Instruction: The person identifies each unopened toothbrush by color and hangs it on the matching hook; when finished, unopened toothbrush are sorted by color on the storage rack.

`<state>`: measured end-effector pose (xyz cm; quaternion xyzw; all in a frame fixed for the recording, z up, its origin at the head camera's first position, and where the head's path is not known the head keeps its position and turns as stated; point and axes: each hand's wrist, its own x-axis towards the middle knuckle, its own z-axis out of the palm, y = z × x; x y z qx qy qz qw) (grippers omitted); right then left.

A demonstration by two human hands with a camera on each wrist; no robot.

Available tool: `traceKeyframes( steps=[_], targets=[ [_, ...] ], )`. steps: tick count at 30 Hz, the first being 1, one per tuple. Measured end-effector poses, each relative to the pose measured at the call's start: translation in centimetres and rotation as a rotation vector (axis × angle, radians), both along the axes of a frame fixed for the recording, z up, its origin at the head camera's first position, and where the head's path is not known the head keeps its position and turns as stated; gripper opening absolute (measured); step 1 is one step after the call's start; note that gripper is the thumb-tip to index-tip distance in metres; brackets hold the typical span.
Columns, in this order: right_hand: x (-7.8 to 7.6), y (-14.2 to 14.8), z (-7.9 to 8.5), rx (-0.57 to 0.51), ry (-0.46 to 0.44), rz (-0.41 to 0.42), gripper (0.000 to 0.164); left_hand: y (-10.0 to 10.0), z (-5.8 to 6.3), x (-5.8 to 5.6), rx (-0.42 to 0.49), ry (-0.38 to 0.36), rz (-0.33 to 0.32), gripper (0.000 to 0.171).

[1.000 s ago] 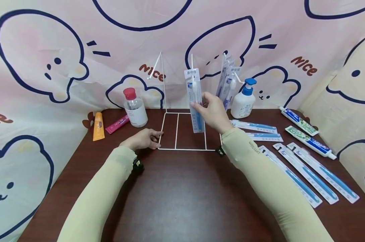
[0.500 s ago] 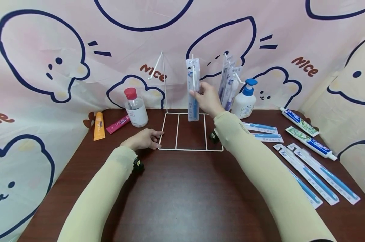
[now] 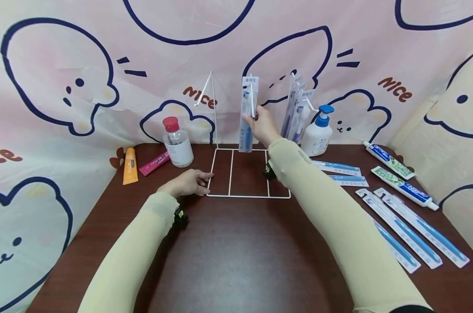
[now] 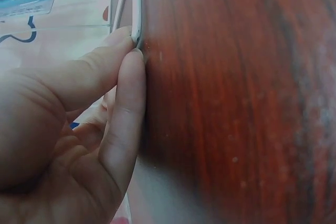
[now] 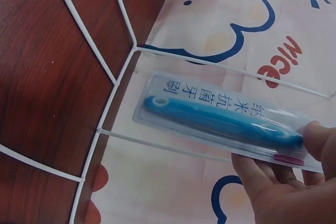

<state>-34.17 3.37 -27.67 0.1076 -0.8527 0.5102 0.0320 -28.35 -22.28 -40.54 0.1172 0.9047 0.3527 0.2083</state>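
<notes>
My right hand (image 3: 263, 127) pinches a packaged toothbrush (image 3: 245, 130) by its edge. The pack hangs upright at the middle prong of a white wire display rack (image 3: 249, 197), whose prong shows in front of the card's upper part. In the right wrist view the blue toothbrush handle (image 5: 220, 119) shows through clear plastic, with thumb and fingers at the pack's end. My left hand (image 3: 186, 182) pinches the front left corner of the rack's base, thumb and finger meeting at the wire (image 4: 136, 9) in the left wrist view. Several packaged toothbrushes (image 3: 299, 108) hang on the right prong.
A pump bottle (image 3: 316, 134) stands right of the rack, a red-capped bottle (image 3: 178, 145) left of it. Several packaged toothbrushes (image 3: 400, 230) and two toothpaste tubes (image 3: 404, 187) lie at the right. An orange tube (image 3: 130, 166) and a pink tube (image 3: 155, 163) lie at the left.
My right hand has carried the toothbrush pack up and back, away from me, to the middle prong. In the last half second it moved only slightly. My left hand has stayed on the rack's corner.
</notes>
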Motion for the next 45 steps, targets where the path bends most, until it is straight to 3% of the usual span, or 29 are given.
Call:
traceKeyframes(
  steps=[3,7,12,15,20,24,28,36,40,45],
  targets=[
    [0.1,0.4,-0.3,-0.020,-0.004,0.000,0.046,0.2,-0.1,-0.1,0.002,0.000,0.002,0.067],
    [0.6,1.1,-0.7,-0.047,-0.040,-0.008,0.060,0.2,-0.2,-0.1,0.015,0.008,-0.003,0.067],
    [2.7,1.9,-1.2,0.056,-0.079,-0.049,0.082,0.1,-0.1,0.3,0.011,0.029,-0.009,0.066],
    [5.2,2.9,-1.6,0.204,-0.059,-0.034,0.085,0.1,0.0,0.2,0.003,0.028,-0.015,0.067],
    [10.8,5.8,-2.2,0.492,0.042,0.121,0.070,-0.4,0.0,0.3,0.011,0.023,-0.005,0.066],
    [14.8,10.9,-2.2,0.626,0.152,0.179,0.050,-0.1,0.0,0.2,0.028,0.039,-0.022,0.065],
    [17.0,17.0,-2.7,0.695,0.171,0.135,0.039,0.2,0.0,0.2,0.032,0.045,-0.032,0.066],
    [18.8,26.3,-6.4,0.791,0.065,-0.020,0.038,0.2,0.0,0.1,0.002,0.033,-0.027,0.066],
    [19.1,28.5,-8.2,0.825,0.015,-0.031,0.041,0.1,0.0,-0.1,-0.004,0.030,-0.034,0.067],
    [18.9,29.2,-9.9,0.848,-0.012,-0.032,0.040,0.2,-0.1,-0.1,-0.005,0.037,-0.040,0.067]
  ],
)
